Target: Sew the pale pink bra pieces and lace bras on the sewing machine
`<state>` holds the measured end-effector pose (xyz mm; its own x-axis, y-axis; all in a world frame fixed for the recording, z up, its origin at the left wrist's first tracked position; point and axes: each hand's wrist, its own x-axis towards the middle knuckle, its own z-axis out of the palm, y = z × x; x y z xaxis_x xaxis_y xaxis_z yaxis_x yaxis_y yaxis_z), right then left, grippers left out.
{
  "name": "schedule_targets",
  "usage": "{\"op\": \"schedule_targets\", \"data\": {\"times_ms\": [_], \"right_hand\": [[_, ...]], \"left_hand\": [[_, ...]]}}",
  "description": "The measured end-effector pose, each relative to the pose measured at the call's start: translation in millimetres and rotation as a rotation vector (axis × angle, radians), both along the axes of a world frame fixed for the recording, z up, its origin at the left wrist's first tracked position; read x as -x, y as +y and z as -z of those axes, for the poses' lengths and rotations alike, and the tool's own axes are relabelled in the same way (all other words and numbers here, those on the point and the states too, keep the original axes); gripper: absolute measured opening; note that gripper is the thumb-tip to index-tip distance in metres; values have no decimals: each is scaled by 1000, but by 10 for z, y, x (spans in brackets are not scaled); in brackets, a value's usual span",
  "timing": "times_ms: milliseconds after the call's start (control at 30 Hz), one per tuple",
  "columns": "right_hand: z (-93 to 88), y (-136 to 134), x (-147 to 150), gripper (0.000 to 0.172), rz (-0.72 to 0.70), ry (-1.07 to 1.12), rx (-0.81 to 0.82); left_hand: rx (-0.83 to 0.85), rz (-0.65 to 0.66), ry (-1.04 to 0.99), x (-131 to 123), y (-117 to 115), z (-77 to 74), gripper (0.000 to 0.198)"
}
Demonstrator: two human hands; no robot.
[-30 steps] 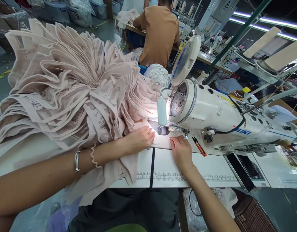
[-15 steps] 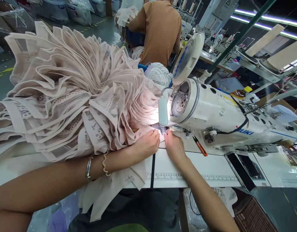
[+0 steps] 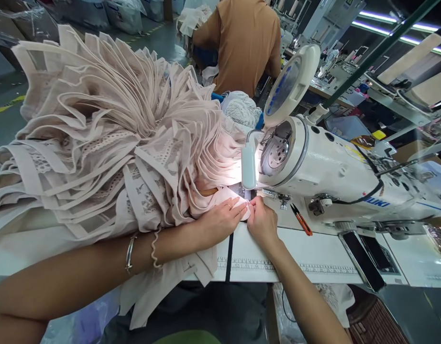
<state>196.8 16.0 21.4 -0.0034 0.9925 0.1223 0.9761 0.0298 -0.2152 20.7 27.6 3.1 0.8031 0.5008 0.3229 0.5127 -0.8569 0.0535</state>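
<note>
Just in front of the needle area of a white sewing machine [image 3: 314, 157], my left hand [image 3: 222, 219] lies on pale pink fabric [image 3: 226, 195], its fingers stretched toward the right. Close beside it, my right hand [image 3: 262, 220] pinches the fabric's edge between thumb and fingers. The fingertips of both hands nearly meet. A small lamp [image 3: 248, 167] lights the cloth there. A large heap of beige and pink lace-trimmed pieces [image 3: 109, 129] spreads left of the machine, behind my left forearm, with some cloth hanging over the table's front edge.
Orange-handled snips [image 3: 301, 220] lie right of my right hand. Farther right, a phone [image 3: 362, 260] rests at the front edge of the table [image 3: 295, 248]. A round magnifier-like disc [image 3: 291, 86] stands above the machine head. A person in brown [image 3: 247, 45] sits beyond.
My left hand has gone from closed fingers to flatter, stretched fingers on the fabric. My right hand has shifted slightly right and down. The whole view has moved a little.
</note>
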Motion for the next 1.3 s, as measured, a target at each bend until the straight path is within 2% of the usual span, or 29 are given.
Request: {"op": "schedule_targets", "data": {"times_ms": [233,300,367,500,567,667,733,833,900,1000,1100,1300], "right_hand": [[-114,-2,-18,26,-11,54,80],[-167,-13,-90,23,-71,134,130],[-186,-34,-191,19,-196,207,127],[-92,-89,-352,28,-414,188,-100],[-26,-108,-364,31,-466,150,-198],[20,-109,-311,33,-512,62,-262],[19,-92,-259,33,-501,-11,-276],[10,-55,-201,32,-395,-143,-257],[10,-35,-185,35,-353,-228,-229],[10,-19,-193,44,-430,-308,-219],[12,-5,-218,47,-476,-343,-230],[67,29,-248,52,-370,-293,-179]], "left_hand": [[-106,-31,38,-21,19,-30,40],[-87,-26,47,-32,35,-58,36],[-72,-7,56,-39,53,-85,33],[-71,14,33,-64,68,-92,30],[7,-8,-14,-80,67,-82,27],[142,-21,-88,-68,76,-95,24],[136,-67,-118,-30,96,-123,25],[36,-135,-85,23,138,-156,25],[-11,-106,-34,24,156,-157,26],[-54,-35,-38,-29,154,-125,24],[-84,15,-103,-87,132,-86,20],[-36,-18,-60,-119,114,-72,29]]}}
